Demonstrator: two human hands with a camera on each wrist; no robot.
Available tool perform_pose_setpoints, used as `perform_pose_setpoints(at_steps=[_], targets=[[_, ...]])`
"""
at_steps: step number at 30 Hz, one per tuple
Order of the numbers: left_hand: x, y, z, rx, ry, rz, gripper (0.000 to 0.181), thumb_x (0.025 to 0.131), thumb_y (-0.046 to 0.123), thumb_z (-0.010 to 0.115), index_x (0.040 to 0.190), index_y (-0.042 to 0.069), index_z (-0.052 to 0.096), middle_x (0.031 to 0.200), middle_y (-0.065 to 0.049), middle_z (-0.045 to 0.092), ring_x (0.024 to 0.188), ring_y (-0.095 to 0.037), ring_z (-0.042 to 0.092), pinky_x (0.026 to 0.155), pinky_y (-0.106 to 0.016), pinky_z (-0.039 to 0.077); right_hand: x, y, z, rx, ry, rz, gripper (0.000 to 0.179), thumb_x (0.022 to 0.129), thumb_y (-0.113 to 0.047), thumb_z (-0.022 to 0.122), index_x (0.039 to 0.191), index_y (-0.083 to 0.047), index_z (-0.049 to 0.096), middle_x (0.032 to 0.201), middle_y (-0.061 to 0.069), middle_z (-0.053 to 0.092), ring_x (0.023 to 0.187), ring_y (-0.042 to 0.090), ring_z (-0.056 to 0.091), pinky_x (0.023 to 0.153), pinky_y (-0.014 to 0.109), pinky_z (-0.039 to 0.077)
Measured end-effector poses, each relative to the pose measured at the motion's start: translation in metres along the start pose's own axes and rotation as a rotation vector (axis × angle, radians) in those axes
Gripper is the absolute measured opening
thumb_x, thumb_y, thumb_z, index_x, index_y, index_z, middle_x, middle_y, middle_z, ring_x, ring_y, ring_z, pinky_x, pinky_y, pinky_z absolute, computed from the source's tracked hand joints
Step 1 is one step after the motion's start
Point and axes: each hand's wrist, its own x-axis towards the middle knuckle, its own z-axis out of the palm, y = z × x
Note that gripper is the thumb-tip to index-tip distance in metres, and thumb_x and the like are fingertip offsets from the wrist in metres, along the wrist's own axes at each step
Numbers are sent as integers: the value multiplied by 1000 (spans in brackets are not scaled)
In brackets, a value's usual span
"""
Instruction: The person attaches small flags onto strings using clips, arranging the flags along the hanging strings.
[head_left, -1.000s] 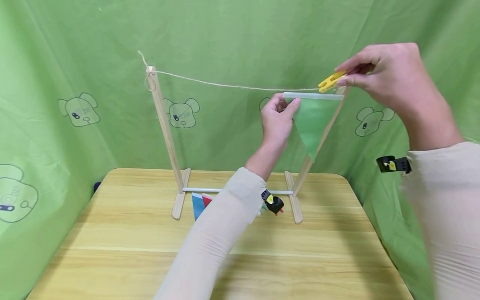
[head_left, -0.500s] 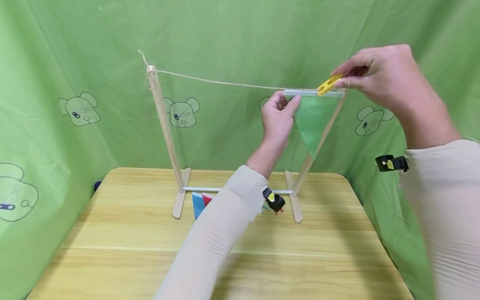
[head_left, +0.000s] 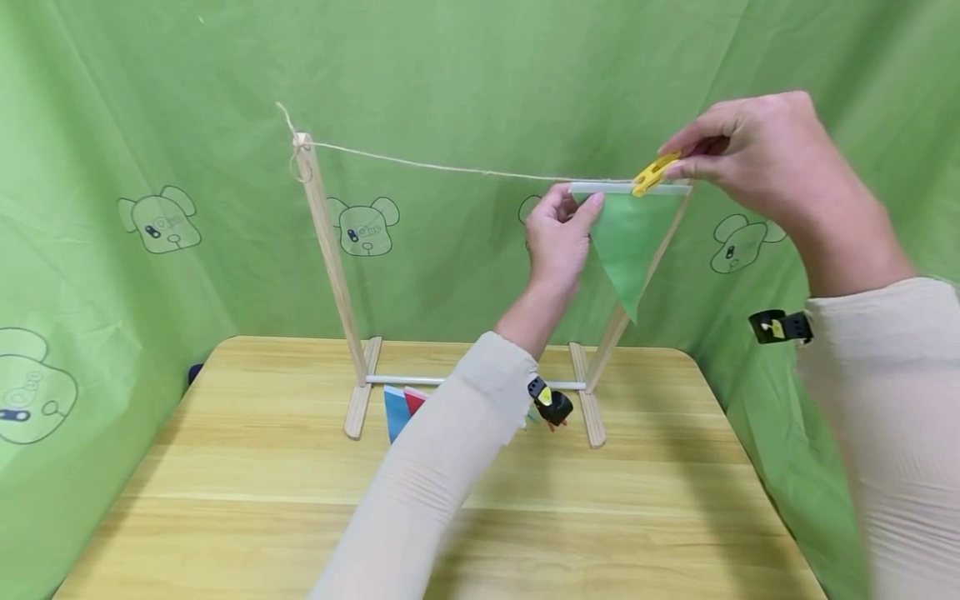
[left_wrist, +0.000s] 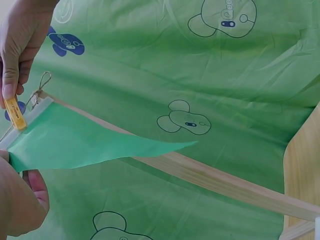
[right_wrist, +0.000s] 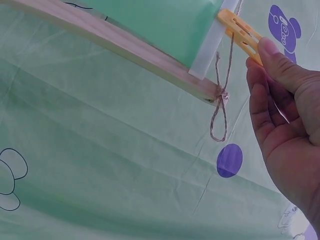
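Note:
A green triangular pennant (head_left: 628,237) with a white top strip hangs point down at the right end of the string (head_left: 450,168). My left hand (head_left: 557,237) pinches its upper left corner between thumb and fingers. In my right hand (head_left: 757,158) a yellow clothespin (head_left: 654,175) is pinched by its tail end. The clothespin's tip lies over the white strip and the string, right of the strip's middle. From the right wrist view, the clothespin (right_wrist: 241,35) sits across the strip's edge, close to the knotted twine loop (right_wrist: 219,120) on the post.
Two wooden posts, a left one (head_left: 330,250) and a right one (head_left: 611,337), carry the string, with a white rod (head_left: 401,380) joining their feet. Blue (head_left: 397,414) and red (head_left: 414,400) pennants lie on the wooden table (head_left: 262,483), partly behind my left sleeve. Green printed cloth surrounds the table.
The clothespin has come down from the string above the strip onto the strip itself, my right hand shifting slightly left and down. My left hand keeps its pinch on the pennant.

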Motion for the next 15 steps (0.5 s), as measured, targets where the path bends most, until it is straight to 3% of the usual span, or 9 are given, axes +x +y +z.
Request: perform_pose_setpoints(at_steps=[15], targets=[[1, 1, 2, -11, -5, -4, 14, 93, 3, 75, 106, 1, 72, 82, 3, 61, 67, -2, 48, 54, -14, 41, -3, 3, 4, -5, -23, -24, 22, 90, -13, 81, 110, -7, 79, 102, 16, 78, 69, -23, 50, 63, -1, 43]])
